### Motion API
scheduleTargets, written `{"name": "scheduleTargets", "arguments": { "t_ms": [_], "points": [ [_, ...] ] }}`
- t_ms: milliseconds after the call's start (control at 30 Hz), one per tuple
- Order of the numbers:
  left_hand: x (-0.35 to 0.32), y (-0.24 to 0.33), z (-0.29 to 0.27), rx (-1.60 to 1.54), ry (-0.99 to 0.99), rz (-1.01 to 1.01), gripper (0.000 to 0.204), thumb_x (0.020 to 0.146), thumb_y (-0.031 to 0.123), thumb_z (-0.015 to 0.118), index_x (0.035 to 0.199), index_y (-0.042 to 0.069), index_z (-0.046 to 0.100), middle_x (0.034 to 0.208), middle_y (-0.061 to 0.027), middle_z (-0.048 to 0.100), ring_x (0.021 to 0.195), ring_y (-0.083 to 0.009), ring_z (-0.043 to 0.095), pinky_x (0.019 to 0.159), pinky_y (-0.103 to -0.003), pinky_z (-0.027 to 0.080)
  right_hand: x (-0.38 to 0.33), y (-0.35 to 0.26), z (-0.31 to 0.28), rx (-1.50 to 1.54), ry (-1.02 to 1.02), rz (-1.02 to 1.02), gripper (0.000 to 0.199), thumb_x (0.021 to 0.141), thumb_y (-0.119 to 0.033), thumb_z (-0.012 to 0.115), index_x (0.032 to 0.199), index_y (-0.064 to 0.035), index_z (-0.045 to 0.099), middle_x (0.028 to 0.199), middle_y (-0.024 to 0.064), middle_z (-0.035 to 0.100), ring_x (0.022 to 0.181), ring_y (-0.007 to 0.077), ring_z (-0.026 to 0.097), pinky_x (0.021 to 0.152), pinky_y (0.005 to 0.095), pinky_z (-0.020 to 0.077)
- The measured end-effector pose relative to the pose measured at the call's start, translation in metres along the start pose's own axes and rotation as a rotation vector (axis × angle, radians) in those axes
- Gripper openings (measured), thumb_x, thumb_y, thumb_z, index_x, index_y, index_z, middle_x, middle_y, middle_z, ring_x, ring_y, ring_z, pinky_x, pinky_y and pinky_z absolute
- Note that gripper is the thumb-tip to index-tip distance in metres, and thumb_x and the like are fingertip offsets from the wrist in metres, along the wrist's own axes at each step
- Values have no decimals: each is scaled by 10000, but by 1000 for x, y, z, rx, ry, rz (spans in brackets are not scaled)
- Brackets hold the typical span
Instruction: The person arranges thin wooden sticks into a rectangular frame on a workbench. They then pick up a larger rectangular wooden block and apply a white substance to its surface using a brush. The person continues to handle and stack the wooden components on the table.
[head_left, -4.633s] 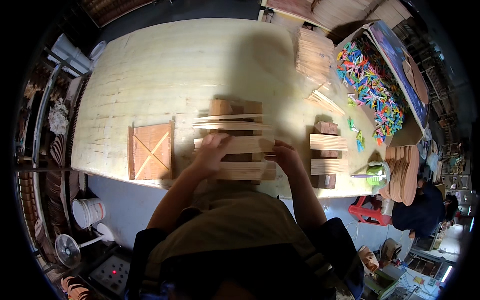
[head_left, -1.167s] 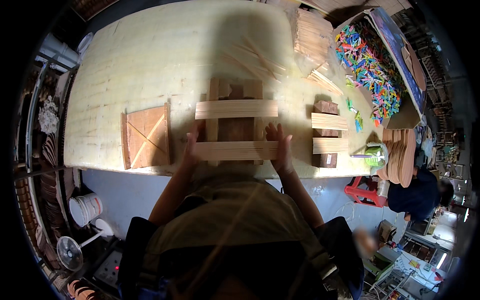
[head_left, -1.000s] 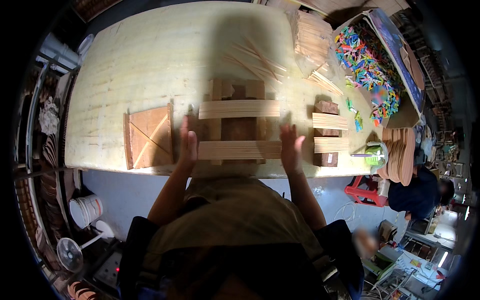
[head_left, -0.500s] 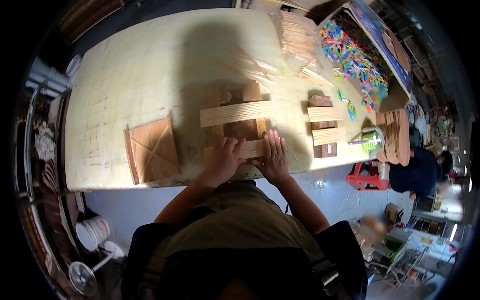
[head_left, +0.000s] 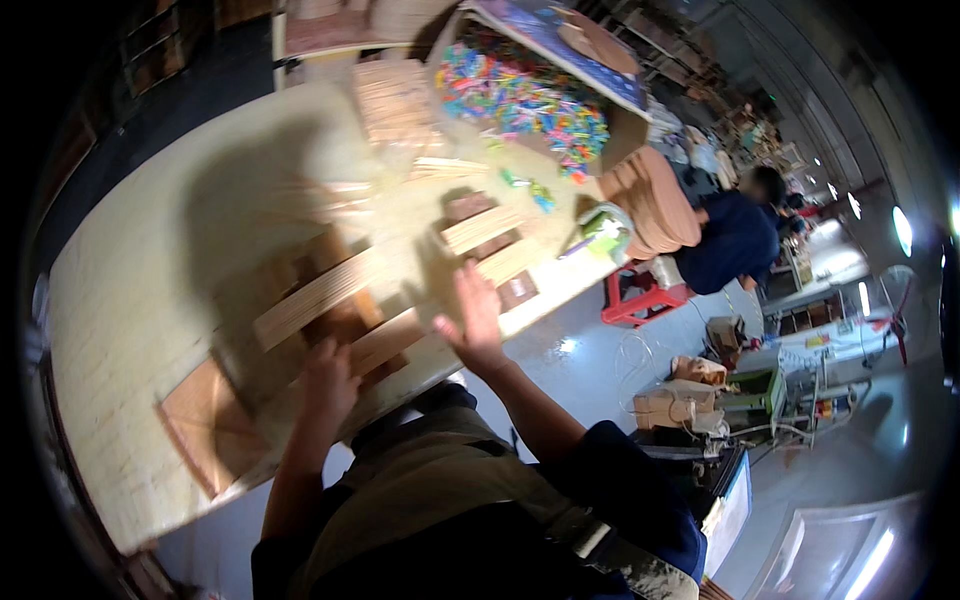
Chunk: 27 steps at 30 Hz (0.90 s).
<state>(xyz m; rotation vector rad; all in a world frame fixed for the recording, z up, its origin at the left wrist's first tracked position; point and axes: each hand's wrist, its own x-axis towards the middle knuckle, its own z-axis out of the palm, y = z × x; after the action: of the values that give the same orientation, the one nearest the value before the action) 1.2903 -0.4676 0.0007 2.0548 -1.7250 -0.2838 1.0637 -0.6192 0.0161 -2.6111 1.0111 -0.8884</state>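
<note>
A frame of pale wooden slats laid across brown wooden blocks lies near the front edge of the light wooden worktable. My left hand rests on the nearest slat of that frame. My right hand is lifted off the wood, fingers spread, holding nothing, between the frame and a smaller slat-and-block assembly to the right. The view is tilted and blurred.
A square brown wooden panel lies at the table's front left. A stack of slats and a box of colourful small pieces sit at the far right. A green-topped container, stacked brown boards and another person in dark blue are beyond the table's end.
My head has swung so the table now tilts left. My right hand has lifted off the near slat and opened; my left hand stays on the slat.
</note>
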Motion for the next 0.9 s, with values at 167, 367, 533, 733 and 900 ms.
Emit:
{"name": "scheduleTargets", "arguments": {
  "t_ms": [167,367,533,733,900],
  "points": [
    [16,18,-20,-22,-235,-74,431,624,117,783,1009,35,606,954,-166,552,951,-373,572,788,-445,496,-17,185,-30,13,667,1028,803,767,-293,765,1378,31,357,1358,262,398,1256,410,381,1057,446,315],
    [24,47,-28,49,42,134,408,575,43,687,969,6,588,931,-156,550,891,-356,542,815,-431,478,-30,365,-31,567,692,1195,556,768,-242,790,1169,49,537,986,145,625,823,255,596,754,331,484],
    [45,97,0,-246,237,-194,398,685,39,651,1076,18,579,903,-76,532,896,-237,504,803,-332,417,-58,361,-80,1153,359,1108,153,912,-131,596,977,6,609,706,25,573,593,121,541,555,275,460],
    [135,222,93,-1242,27,-392,474,887,297,537,1254,-4,522,1080,-63,599,967,-133,530,841,-254,413,-74,364,-219,-336,21,606,296,835,-107,533,1116,-56,612,955,202,632,719,337,661,631,437,525],
    [195,278,172,-1552,-249,-663,470,920,443,509,1178,55,573,970,-30,592,866,-144,535,738,-288,433,-34,365,-252,-546,-232,599,253,852,-86,444,1005,-69,643,952,198,650,774,346,678,666,440,547]
  ]
}}
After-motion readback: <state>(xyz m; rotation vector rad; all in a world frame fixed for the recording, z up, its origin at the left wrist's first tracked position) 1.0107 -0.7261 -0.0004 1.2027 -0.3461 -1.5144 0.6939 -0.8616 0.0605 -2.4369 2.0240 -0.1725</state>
